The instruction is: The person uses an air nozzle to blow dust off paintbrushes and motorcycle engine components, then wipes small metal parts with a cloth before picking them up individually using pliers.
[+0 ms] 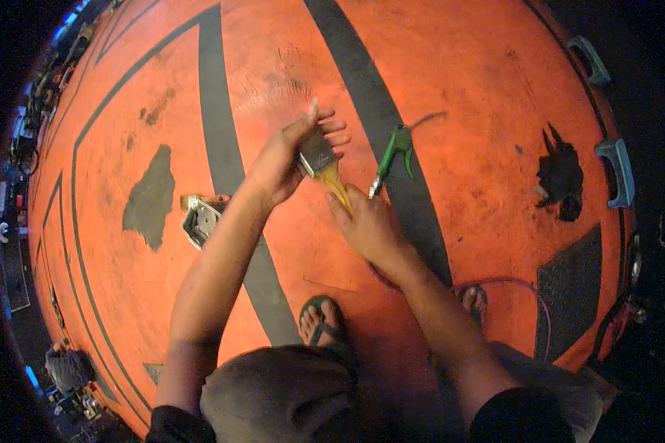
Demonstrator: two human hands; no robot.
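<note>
My right hand (pixel 369 229) is closed round the yellow handle of a flat paintbrush (pixel 320 156). The brush's wide metal band rests against the palm of my left hand (pixel 288 151), and its bristles are mostly hidden there. That left hand is cupped, its thumb up and its fingers apart. Just right of the brush, a green air blow gun (pixel 397 151) with a thin nozzle lies on the orange floor (pixel 495 184). Left of my left forearm sits a small open container (pixel 199 221), partly covered by the arm, with a second brush (pixel 203 199) at its rim.
Dark grey stripes (pixel 218 96) and worn patches (pixel 151 196) mark the floor. A thin pinkish hose (pixel 524 282) curves past my right foot (pixel 474 301). Pale blue plastic pieces (pixel 617 173) stand along the right edge. A person (pixel 68 367) is low at the far left, near clutter.
</note>
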